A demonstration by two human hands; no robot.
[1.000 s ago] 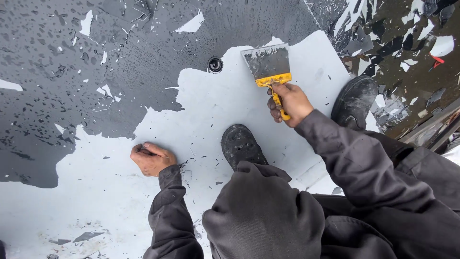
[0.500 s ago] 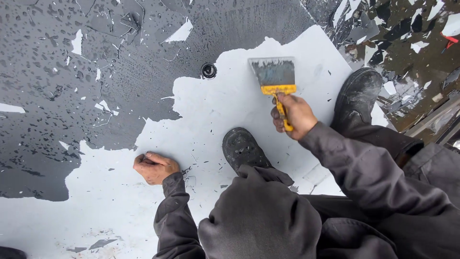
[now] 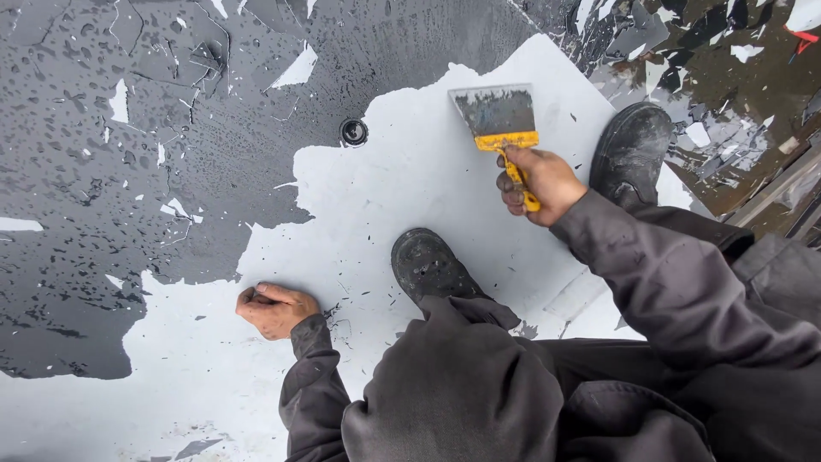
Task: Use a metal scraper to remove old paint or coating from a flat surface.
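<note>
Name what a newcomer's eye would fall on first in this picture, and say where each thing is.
First comes the wide scraper with its yellow handle, held by the right hand at upper centre, blade against the bare white surface. Next, the dark wet coating covering the upper left, with a ragged edge where it is stripped. The left hand rests as a fist on the white at lower left, beside a black boot.

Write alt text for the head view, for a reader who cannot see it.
A crouching person's right hand grips a yellow-handled scraper over a white surface bordered by wet dark coating. The left hand rests fisted on the white area, beside a dark boot.
</note>
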